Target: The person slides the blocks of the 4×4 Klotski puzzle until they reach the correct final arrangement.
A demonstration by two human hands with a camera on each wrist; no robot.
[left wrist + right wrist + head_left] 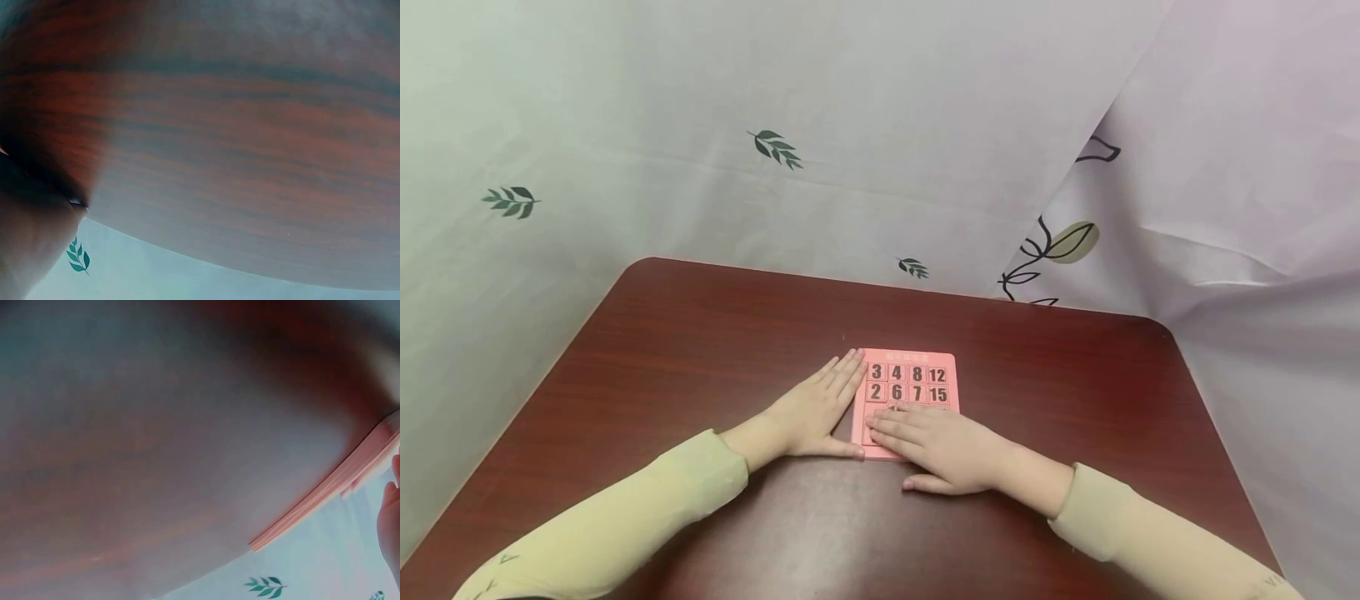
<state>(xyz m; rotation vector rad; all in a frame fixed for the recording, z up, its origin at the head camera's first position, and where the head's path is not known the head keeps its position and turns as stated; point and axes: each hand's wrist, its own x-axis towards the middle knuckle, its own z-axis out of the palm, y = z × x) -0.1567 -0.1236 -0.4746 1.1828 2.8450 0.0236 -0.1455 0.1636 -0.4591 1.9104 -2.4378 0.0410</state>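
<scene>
A pink sliding number puzzle [907, 382] lies flat on the table, its upper two rows showing 3, 4, 8, 12 and 2, 6, 7, 15. Along its left edge lie the straight fingers of my left hand [811, 417], with the thumb spread toward the lower left corner. My right hand [946, 446] lies palm down across the lower rows, fingers extended to the left, and hides most of the tiles there. Its thumb points left, just below the puzzle's near edge. In the right wrist view the puzzle's side [319, 495] appears as a slanting pink strip.
The dark red wooden table [715, 333] has rounded far corners. Behind it hangs a pale curtain [865, 192] with green leaf prints, and another curtain [1247, 208] hangs at the right. Bare tabletop [250, 156] takes up most of the left wrist view.
</scene>
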